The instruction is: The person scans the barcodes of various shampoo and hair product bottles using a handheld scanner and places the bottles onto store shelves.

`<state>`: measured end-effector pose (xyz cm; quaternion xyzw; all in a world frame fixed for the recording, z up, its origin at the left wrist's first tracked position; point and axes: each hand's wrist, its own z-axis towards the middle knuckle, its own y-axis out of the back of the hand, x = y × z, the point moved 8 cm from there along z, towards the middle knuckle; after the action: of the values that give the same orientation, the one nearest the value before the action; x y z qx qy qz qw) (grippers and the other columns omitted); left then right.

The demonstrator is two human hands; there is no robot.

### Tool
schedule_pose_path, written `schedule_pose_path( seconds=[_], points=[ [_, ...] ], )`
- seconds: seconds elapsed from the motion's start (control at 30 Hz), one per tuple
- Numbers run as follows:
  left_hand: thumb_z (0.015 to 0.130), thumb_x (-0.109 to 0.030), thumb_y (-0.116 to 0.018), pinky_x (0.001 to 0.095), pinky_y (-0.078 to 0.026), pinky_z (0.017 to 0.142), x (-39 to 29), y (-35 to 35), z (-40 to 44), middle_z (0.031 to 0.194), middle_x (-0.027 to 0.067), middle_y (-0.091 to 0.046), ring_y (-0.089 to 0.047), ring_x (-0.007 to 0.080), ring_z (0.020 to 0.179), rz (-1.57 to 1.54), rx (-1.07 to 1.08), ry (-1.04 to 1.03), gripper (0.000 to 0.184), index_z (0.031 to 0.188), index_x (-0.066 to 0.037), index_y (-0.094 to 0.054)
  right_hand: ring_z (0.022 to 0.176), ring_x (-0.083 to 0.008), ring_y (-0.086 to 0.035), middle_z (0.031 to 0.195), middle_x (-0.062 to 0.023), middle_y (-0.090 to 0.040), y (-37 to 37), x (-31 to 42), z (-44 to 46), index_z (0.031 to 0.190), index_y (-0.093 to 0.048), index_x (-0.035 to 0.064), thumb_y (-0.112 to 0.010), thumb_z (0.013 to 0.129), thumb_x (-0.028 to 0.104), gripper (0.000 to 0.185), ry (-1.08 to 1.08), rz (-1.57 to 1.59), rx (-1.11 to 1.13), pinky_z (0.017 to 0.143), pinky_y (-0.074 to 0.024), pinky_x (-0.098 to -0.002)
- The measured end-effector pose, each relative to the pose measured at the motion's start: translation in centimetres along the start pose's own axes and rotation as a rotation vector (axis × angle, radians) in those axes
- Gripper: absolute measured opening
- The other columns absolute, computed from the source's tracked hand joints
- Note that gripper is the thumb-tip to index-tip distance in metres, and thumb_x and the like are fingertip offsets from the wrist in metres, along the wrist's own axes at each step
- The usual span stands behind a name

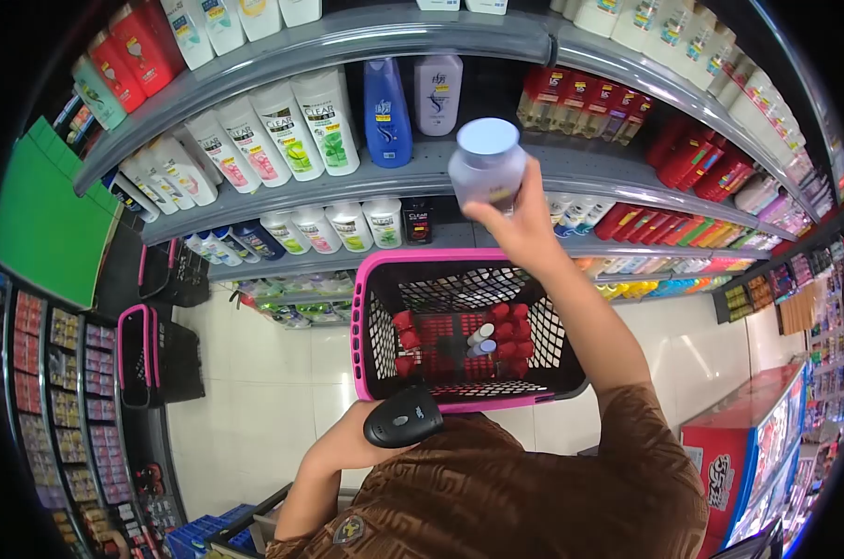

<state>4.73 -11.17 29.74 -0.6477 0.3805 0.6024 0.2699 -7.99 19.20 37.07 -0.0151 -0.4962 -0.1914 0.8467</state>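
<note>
My right hand [526,235] is raised in front of the middle shelf, its thumb and fingers closed round a pale lavender bottle [482,177] with a wide light-blue cap; its label is blurred. Close to my body, my left hand [349,442] is wrapped round a black barcode scanner [405,417], which hides most of the fingers. Between me and the shelves is a black shopping basket with a pink rim [358,331]. Several red-topped items [513,331] lie inside it, along with a white-capped bottle [480,335] and a lavender-capped one [481,348].
On the middle shelf stand white shampoo bottles [277,130], a blue bottle [385,114], a lavender-grey bottle [438,95] and red boxes [580,102]. Other pink-edged baskets [175,359] sit on the floor to the left. A red and blue display case [748,456] stands at the right.
</note>
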Motion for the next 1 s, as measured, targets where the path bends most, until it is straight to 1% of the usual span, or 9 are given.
schedule_pose_path(
  seconds=[0.1, 0.17, 0.23, 0.4, 0.57, 0.63, 0.67, 0.77, 1.0],
  points=[
    [0.081, -0.006, -0.083, 0.0319, -0.055, 0.076, 0.2, -0.5, 0.2, 0.088, 0.0081, -0.075, -0.068, 0.0158, 0.078, -0.015, -0.040, 0.024, 0.027, 0.104, -0.001, -0.071, 0.122, -0.0240, -0.057, 0.131, -0.0160, -0.055, -0.3, -0.7, 4.8, 0.141, -0.033, 0.0051, -0.087, 0.080, 0.014, 0.082, 0.136, -0.101, -0.048, 0.103, -0.0476, -0.0395],
    [0.081, -0.005, -0.082, 0.0316, -0.055, 0.076, 0.4, -1.0, 0.1, 0.087, 0.0076, -0.075, -0.069, 0.0153, 0.078, -0.041, -0.067, 0.067, 0.025, 0.103, -0.001, -0.071, 0.117, -0.0247, -0.059, 0.127, -0.0171, -0.057, -0.8, -2.5, 7.6, 0.139, -0.035, 0.0012, -0.087, 0.081, 0.018, 0.080, 0.055, -0.026, -0.071, 0.101, -0.0489, -0.0399],
    [0.081, -0.004, -0.082, 0.0313, -0.055, 0.075, 0.2, -1.3, 0.4, 0.086, 0.0070, -0.075, -0.069, 0.0148, 0.078, -0.066, -0.090, 0.101, 0.024, 0.102, -0.001, -0.071, 0.115, -0.0253, -0.061, 0.126, -0.0187, -0.058, -1.1, -6.1, 10.2, 0.138, -0.036, -0.0013, -0.087, 0.081, 0.023, 0.080, 0.099, -0.053, -0.093, 0.099, -0.0503, -0.0397],
    [0.081, -0.002, -0.080, 0.0310, -0.056, 0.075, -0.1, -2.2, 0.9, 0.087, 0.0064, -0.076, -0.070, 0.0141, 0.078, -0.056, -0.168, 0.062, 0.021, 0.099, 0.001, -0.071, 0.113, -0.0280, -0.064, 0.123, -0.0214, -0.061, -1.8, -10.0, 13.0, 0.138, -0.038, -0.0016, -0.088, 0.080, 0.027, 0.082, -0.001, -0.026, -0.086, 0.097, -0.0516, -0.0395],
    [0.081, -0.001, -0.081, 0.0304, -0.055, 0.075, 0.7, -3.5, 1.3, 0.087, 0.0051, -0.075, -0.068, 0.0123, 0.078, -0.106, -0.176, 0.108, 0.024, 0.103, 0.000, -0.070, 0.108, -0.0326, -0.068, 0.119, -0.0234, -0.067, -0.4, -10.0, 13.0, 0.133, -0.046, -0.0010, -0.088, 0.078, 0.029, 0.074, 0.046, -0.194, -0.082, 0.094, -0.0537, -0.0396],
    [0.081, -0.002, -0.081, 0.0303, -0.055, 0.075, 1.0, -3.6, 1.5, 0.087, 0.0048, -0.075, -0.067, 0.0116, 0.079, -0.078, -0.197, 0.099, 0.025, 0.103, 0.000, -0.070, 0.104, -0.0342, -0.071, 0.112, -0.0230, -0.071, -0.2, -11.2, 12.0, 0.124, -0.057, -0.0021, -0.086, 0.079, 0.029, 0.062, -0.102, -0.411, 0.190, 0.090, -0.0550, -0.0402],
    [0.081, -0.002, -0.081, 0.0304, -0.055, 0.076, 1.0, -3.7, 1.5, 0.088, 0.0049, -0.074, -0.066, 0.0114, 0.079, -0.080, -0.188, 0.105, 0.026, 0.104, 0.000, -0.070, 0.099, -0.0335, -0.073, 0.103, -0.0217, -0.074, 0.1, -12.4, 11.4, 0.115, -0.063, -0.0031, -0.085, 0.080, 0.028, 0.052, -0.078, -0.372, 0.192, 0.088, -0.0555, -0.0410],
    [0.081, -0.003, -0.082, 0.0304, -0.054, 0.077, 1.9, -3.9, 2.1, 0.089, 0.0052, -0.074, -0.065, 0.0110, 0.081, -0.066, -0.167, 0.114, 0.028, 0.105, 0.000, -0.069, 0.105, -0.0289, -0.073, 0.109, -0.0206, -0.074, 0.0, -12.6, 11.3, 0.121, -0.063, -0.0039, -0.083, 0.084, 0.022, 0.049, -0.134, -0.412, 0.194, 0.092, -0.0555, -0.0390],
    [0.080, -0.003, -0.084, 0.0298, -0.054, 0.080, 1.8, -5.1, 3.7, 0.094, 0.0043, -0.074, -0.063, 0.0100, 0.085, -0.002, -0.089, 0.147, 0.035, 0.111, 0.000, -0.068, 0.099, -0.0316, -0.073, 0.105, -0.0213, -0.074, -0.8, -12.3, 11.2, 0.115, -0.064, -0.0048, -0.084, 0.083, 0.024, 0.048, -0.046, -0.423, 0.185, 0.087, -0.0559, -0.0398]
  ],
)
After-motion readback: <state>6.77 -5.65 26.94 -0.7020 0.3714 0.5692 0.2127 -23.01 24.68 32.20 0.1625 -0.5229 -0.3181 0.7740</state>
